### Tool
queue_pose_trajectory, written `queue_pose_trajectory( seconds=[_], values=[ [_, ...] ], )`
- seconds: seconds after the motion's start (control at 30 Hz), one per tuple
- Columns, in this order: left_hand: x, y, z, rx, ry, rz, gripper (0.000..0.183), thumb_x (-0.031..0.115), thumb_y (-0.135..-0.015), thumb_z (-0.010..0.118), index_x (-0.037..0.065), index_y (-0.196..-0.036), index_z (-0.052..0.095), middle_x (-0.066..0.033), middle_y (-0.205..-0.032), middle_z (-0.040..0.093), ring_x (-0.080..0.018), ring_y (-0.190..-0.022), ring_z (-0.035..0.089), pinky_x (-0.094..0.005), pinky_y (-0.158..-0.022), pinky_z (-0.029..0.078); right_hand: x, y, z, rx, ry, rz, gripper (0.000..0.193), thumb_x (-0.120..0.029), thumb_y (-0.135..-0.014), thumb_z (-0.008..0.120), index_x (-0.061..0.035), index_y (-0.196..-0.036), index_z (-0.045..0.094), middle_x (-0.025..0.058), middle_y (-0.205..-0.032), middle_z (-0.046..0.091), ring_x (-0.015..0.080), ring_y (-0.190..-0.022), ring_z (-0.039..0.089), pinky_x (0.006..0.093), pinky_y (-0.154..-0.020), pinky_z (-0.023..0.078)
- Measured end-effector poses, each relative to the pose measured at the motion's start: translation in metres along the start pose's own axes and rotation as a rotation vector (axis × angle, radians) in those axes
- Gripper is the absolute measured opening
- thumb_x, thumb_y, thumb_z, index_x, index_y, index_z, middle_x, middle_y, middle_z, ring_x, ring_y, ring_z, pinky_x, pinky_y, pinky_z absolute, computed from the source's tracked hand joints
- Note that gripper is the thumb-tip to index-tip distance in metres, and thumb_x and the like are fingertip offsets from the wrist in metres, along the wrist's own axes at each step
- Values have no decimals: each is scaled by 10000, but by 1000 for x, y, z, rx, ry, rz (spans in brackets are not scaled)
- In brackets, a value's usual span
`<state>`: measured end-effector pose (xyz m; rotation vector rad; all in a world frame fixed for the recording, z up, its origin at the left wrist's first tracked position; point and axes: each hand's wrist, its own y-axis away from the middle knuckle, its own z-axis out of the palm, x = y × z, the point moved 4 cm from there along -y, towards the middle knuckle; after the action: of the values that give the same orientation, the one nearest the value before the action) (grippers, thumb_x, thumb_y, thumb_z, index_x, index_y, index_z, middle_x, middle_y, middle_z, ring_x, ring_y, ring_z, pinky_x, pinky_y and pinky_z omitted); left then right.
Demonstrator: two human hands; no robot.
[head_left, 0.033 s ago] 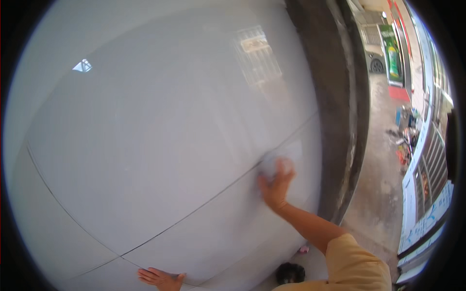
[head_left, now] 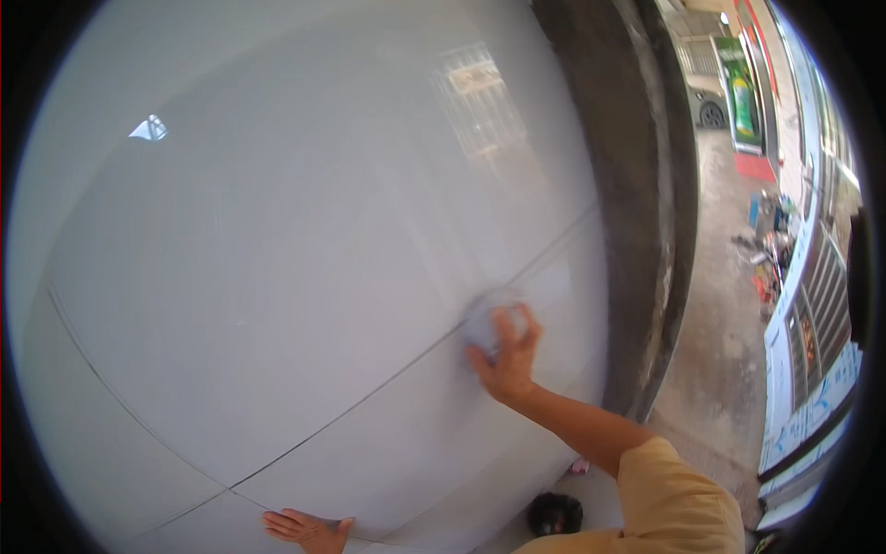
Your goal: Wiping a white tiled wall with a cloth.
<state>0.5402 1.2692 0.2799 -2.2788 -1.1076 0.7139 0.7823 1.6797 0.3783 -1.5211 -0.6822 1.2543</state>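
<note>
Glossy white wall tiles (head_left: 305, 231) fill most of the view, with thin dark joints (head_left: 369, 398) between them. My right hand (head_left: 508, 363) presses a pale grey wad (head_left: 481, 327) against the tiles, right over the slanting joint. Its fingers curl over the wad; blur keeps me from telling whether it is a cloth or a sponge. Low in the view, my left hand (head_left: 307, 532) lies flat on the tile with fingers stretched, just right of where two joints cross. Nothing shows in that hand.
A dark rough wall edge (head_left: 637, 185) borders the tiles on the right. Past it lie a concrete floor (head_left: 711, 351), a parked car's wheel (head_left: 712, 114) and assorted clutter (head_left: 771, 249). A dark furry-looking round thing (head_left: 554, 513) sits low by my right sleeve.
My right hand has slid left along the joint, with the pale grey wad under its fingers. The left hand stays in place. The view has shifted slightly.
</note>
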Motion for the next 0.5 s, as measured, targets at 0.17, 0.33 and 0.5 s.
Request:
queue_pose_trajectory(
  seconds=[0.17, 0.33, 0.5],
  values=[
    [-8, 0, 6, -168, -43, -92, 1394, 751, -569, 666, -184, -1373, 17, -497, -1363, -89, -637, -1279, -112, -720, -997, -44, 29, -58, -12, 36, -109, -679, 614, -218, -590, 810, -235, -1157, 576, 173, -1249, 479, 339, -999, 521, 431, -796, 437],
    [13, -8, -19, 239, -180, 141, 1353, 873, -647, 433, -98, -1406, -125, -364, -1443, -170, -500, -1360, -134, -639, -1054, -22, 161, -85, -29, 214, 127, 13, 654, -212, -684, 761, -124, -1269, 483, 192, -1228, 476, 377, -1071, 465, 443, -889, 411],
    [11, -11, -21, 232, -38, 178, 1406, 793, -614, 595, -81, -1395, -183, -359, -1424, -233, -511, -1334, -190, -657, -1035, -43, 267, 57, -56, 260, 188, 686, 596, -341, -860, 573, -31, -1338, 395, 266, -1289, 345, 396, -1118, 411, 449, -974, 350]
  ],
)
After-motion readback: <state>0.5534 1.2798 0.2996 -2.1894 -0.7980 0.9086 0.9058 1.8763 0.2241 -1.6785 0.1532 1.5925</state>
